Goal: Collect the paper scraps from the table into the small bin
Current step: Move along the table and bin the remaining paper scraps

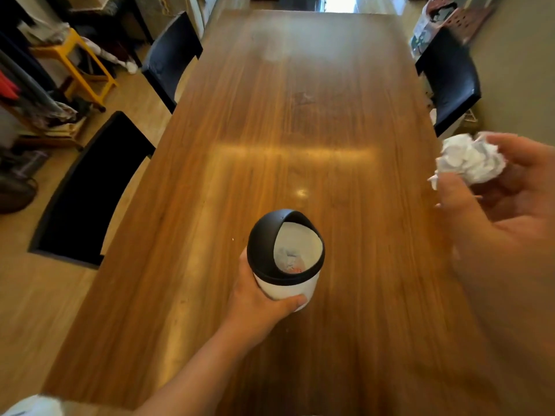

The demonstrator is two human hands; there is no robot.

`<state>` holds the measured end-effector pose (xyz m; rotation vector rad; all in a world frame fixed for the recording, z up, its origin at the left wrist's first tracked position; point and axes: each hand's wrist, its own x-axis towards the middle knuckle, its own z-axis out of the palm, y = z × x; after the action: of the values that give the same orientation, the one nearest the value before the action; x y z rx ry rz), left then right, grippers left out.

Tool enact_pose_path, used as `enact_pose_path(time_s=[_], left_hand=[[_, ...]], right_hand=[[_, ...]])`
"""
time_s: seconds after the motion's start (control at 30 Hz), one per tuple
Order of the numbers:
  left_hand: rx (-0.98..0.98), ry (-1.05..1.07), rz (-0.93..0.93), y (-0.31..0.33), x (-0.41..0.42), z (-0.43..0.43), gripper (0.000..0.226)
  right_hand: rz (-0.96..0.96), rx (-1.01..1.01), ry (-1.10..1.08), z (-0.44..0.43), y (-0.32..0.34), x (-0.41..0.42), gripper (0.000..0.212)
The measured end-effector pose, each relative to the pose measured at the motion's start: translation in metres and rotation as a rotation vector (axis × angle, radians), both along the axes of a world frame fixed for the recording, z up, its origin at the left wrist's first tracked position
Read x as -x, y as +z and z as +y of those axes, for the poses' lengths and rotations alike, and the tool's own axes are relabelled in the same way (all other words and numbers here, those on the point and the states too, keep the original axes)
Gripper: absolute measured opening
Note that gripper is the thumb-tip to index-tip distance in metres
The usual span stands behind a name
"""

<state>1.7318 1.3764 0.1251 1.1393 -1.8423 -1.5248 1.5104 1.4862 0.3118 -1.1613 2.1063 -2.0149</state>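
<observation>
The small bin point(285, 259) is the landmark here: a white cup-shaped body with a black domed lid, its opening turned up toward the camera. The left hand point(261, 298) is wrapped around its lower body, fingers closed on the white wall, holding it over the near middle of the wooden counter point(300, 130); whether its base touches the counter cannot be told. Inside the opening, some crumpled paper already lies at the bottom.

Up and to the right of the bin, well apart from it, the right hand point(504, 199) is curled around a crumpled paper ball point(468, 162), which bulges out past the fingers.

The step in hand looks like the carry to the bin. The next move likely calls for bringing the ball over the opening and loosening the fingers there; the gap under the lid is narrow, so the ball may need a push.

The right hand is blurred and cut by the frame edge, so its exact finger placement is unclear. No loose scraps show on the counter beyond the bin.
</observation>
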Motion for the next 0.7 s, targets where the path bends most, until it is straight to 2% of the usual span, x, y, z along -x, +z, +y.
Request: enact_pose_path(time_s=[0.07,0.1,0.2,0.27,0.47,0.6,0.7], left_hand=[[0.032,0.013,0.000,0.004,-0.001,0.008,0.120],[0.047,0.020,0.006,0.006,-0.001,0.011,0.120],[0.057,0.018,0.065,0.012,0.000,0.020,0.116],[0.056,0.024,0.086,0.015,-0.002,0.025,0.117],[0.120,0.052,0.069,0.010,-0.015,0.034,0.111],[0.173,0.060,-0.052,-0.007,-0.026,0.039,0.113],[0.153,0.034,-0.119,-0.024,-0.030,0.043,0.116]], right_hand=[[0.075,0.008,0.049,0.005,0.005,-0.017,0.037],[0.104,-0.073,0.118,0.005,-0.001,-0.026,0.040],[0.207,-0.577,0.337,0.006,-0.031,-0.052,0.070],[0.249,-0.674,0.357,0.015,-0.050,-0.053,0.081],[0.071,-0.771,0.295,0.058,-0.082,-0.038,0.071],[-0.055,-0.961,0.307,0.090,-0.130,-0.027,0.059],[-0.019,-1.138,0.239,0.112,-0.179,-0.019,0.061]])
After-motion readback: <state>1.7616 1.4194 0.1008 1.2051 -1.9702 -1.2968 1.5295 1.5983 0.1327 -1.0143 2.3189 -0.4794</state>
